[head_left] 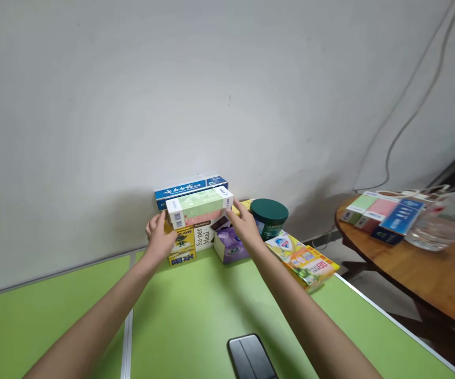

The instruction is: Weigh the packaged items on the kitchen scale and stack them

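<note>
A slim carton (199, 206), pale green on top with a pink side and white ends, lies level on top of the stacked boxes. My left hand (160, 236) holds it at its left end, fingers curled behind. At its right end my right hand (245, 223) grips it, thumb towards me. Behind it, against the wall, is a blue toothpaste box (190, 190). Below are a yellow box (184, 241), a white "Su-per Meal" box (203, 237) and a purple pack (231, 247) partly covered by my right hand.
A green-lidded tub (269, 213) and yellow-orange packs (302, 258) stand to the right. A phone (251, 358) lies on the green table (188, 316) near me. On a wooden table (441, 279) are several cartons (381, 213) and a clear plastic bottle (441, 223).
</note>
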`<state>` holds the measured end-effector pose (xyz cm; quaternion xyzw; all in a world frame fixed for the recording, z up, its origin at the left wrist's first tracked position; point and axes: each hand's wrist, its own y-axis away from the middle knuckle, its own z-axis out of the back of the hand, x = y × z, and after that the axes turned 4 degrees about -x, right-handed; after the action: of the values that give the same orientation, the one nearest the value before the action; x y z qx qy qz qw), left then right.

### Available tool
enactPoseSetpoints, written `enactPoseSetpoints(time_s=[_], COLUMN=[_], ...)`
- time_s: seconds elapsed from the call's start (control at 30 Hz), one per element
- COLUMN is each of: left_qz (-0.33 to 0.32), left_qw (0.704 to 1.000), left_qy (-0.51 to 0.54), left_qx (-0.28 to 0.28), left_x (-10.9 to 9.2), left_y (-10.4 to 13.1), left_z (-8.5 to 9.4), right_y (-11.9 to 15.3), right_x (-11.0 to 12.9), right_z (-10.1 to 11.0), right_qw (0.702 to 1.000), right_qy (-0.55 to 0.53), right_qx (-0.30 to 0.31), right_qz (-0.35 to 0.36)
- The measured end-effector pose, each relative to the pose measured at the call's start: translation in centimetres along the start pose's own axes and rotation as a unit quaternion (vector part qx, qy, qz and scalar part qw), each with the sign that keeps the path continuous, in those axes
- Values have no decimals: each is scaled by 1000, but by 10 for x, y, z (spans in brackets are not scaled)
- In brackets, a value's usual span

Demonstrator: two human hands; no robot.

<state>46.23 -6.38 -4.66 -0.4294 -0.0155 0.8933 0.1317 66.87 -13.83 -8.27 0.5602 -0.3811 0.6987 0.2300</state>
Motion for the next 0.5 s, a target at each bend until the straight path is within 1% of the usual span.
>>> enactPoseSetpoints(time_s=[0.07, 0.13, 0.2, 0.3, 0.37, 0.4, 0.43, 0.5], left_qz=[-13, -44, -66, -55, -40, -37, -35, -37], left_qw=[1000, 999, 996, 991, 989, 987, 985, 982], left_qy=[0, 7, 7, -5, -6, -5, -3, 4], left_qx=[7, 26, 64, 121, 145, 157, 166, 183], left_x=[13, 33, 57, 87, 98, 101, 103, 103], left_y=[9, 27, 50, 86, 106, 115, 123, 137], left_z=[9, 22, 38, 63, 79, 86, 92, 101], right_y=[11, 31, 57, 97, 115, 119, 121, 115], right_x=[-4, -7, -8, -4, 4, 10, 18, 34], right_z=[4, 10, 16, 21, 17, 13, 6, -12], right_qw=[999, 999, 998, 994, 987, 984, 981, 979], right_qy=[28, 48, 48, 53, 68, 74, 78, 80], right_qx=[-15, -11, 22, 91, 129, 141, 146, 139], right_qz=[2, 17, 29, 39, 64, 80, 97, 125])
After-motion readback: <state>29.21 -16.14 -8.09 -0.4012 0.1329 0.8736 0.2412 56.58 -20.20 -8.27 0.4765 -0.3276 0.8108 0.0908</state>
